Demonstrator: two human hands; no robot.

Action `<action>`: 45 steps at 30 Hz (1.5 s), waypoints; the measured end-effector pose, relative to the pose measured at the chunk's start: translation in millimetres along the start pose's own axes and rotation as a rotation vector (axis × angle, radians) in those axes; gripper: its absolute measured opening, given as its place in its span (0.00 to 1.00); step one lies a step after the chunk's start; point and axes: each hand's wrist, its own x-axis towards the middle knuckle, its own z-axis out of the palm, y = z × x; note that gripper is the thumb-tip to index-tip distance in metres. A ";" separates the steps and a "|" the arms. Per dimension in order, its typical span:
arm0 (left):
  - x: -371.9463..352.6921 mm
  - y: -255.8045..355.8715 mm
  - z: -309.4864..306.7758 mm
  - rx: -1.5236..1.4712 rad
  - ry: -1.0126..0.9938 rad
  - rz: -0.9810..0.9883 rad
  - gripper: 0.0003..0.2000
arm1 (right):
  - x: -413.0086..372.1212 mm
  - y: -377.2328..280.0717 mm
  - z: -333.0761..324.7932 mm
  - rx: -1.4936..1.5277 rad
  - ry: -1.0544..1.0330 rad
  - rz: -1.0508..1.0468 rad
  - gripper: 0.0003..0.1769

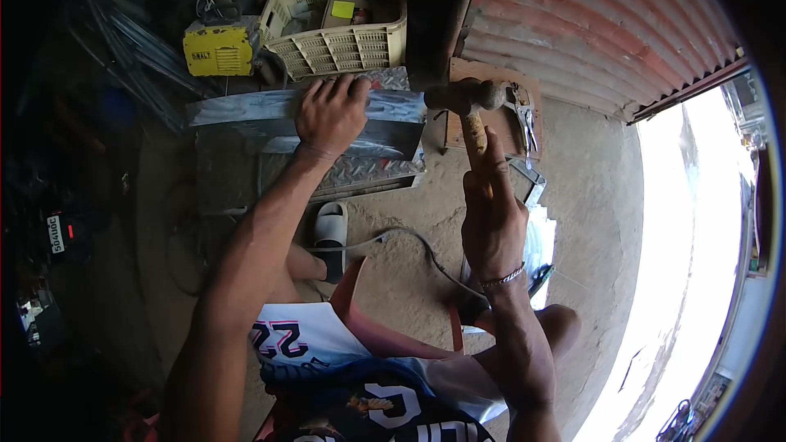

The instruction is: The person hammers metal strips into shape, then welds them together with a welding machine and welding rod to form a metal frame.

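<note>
One hammer, one steel sheet, two hands at work.
The hammer (467, 98), handle upright, is clenched in the right hand (491, 217). Its head is just right of the steel sheet (246, 108), which lies left-to-right on a checker plate (368, 173). The nearer left hand (330, 116) presses on it, fingers spread. One basket (344, 42) sits beyond.

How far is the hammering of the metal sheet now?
Done: the metal sheet lies on the ribbed plate, pressed down by the left hand. In hand: the right hand holds the hammer raised, clear of the sheet. Left: the blow; marks from hammering cannot be seen.
</note>
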 end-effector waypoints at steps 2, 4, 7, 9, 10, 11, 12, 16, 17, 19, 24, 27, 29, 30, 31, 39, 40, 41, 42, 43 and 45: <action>-0.5 1.0 -3.2 0.000 -0.020 0.003 0.02 | -0.4 12.7 5.9 -0.096 -0.096 0.000 0.35; 2.1 1.4 -2.9 0.008 -0.023 0.009 0.03 | 8.0 15.8 1.5 -0.147 -0.200 0.114 0.35; 3.1 0.9 -4.6 -0.004 -0.036 0.004 0.05 | 7.7 11.2 -6.5 -0.051 -0.144 0.081 0.37; 1.4 0.0 -3.6 0.004 -0.068 0.000 0.05 | 4.2 12.1 -0.3 0.028 -0.074 0.036 0.37; -0.4 1.8 -4.7 0.009 -0.093 -0.016 0.05 | 1.3 12.2 0.8 0.095 -0.005 -0.013 0.37; 1.2 2.7 -5.9 0.007 -0.091 -0.004 0.05 | 0.0 22.6 8.0 0.075 0.004 -0.082 0.37; 0.6 0.8 -5.0 0.012 -0.098 -0.004 0.06 | 2.8 27.3 6.4 0.078 0.018 -0.085 0.37; 0.3 -1.8 -3.5 0.031 -0.116 0.016 0.08 | 5.2 31.7 -9.4 -0.039 -0.164 0.092 0.36; -0.2 -1.7 -2.3 0.028 -0.097 0.022 0.07 | 3.9 27.8 -9.9 0.027 -0.093 0.047 0.36; 0.6 -1.1 -5.1 0.040 -0.129 0.026 0.07 | -0.3 19.1 -8.8 0.104 -0.027 0.013 0.36; 4.6 2.6 -9.4 0.017 -0.127 0.041 0.07 | 4.5 28.5 3.8 -0.092 -0.182 0.024 0.36; 5.3 -3.0 -6.6 0.004 -0.168 0.028 0.20 | 0.1 28.7 8.8 0.005 -0.139 0.050 0.34; 4.8 -0.9 -8.5 0.018 -0.187 0.015 0.19 | -3.9 30.3 12.0 0.088 -0.107 0.041 0.34; 2.0 -1.3 -7.9 0.018 -0.190 0.021 0.19 | 0.5 28.0 7.8 0.014 -0.167 0.075 0.34; 2.1 -1.9 -6.6 0.031 -0.201 0.007 0.19 | 4.2 26.1 2.7 -0.062 -0.221 0.107 0.33; 8.1 3.2 -12.4 0.023 -0.233 0.007 0.20 | -18.5 28.0 -80.4 0.206 -0.103 0.214 0.29; 8.2 1.8 -12.0 0.026 -0.230 0.021 0.18 | -19.9 25.7 -92.9 0.220 -0.109 0.285 0.28; 8.5 1.0 -11.4 0.030 -0.226 0.037 0.16 | -23.8 29.7 -101.1 0.235 -0.074 0.284 0.28; 9.5 2.1 -12.5 0.036 -0.233 0.057 0.16 | -26.7 28.8 -112.5 0.249 -0.057 0.321 0.27; 10.3 3.4 -14.5 0.037 -0.255 0.047 0.17 | -29.7 31.3 -122.0 0.277 -0.028 0.314 0.27; 11.1 4.3 -17.9 0.051 -0.283 0.054 0.18 | -34.8 38.0 -137.1 0.309 0.034 0.289 0.26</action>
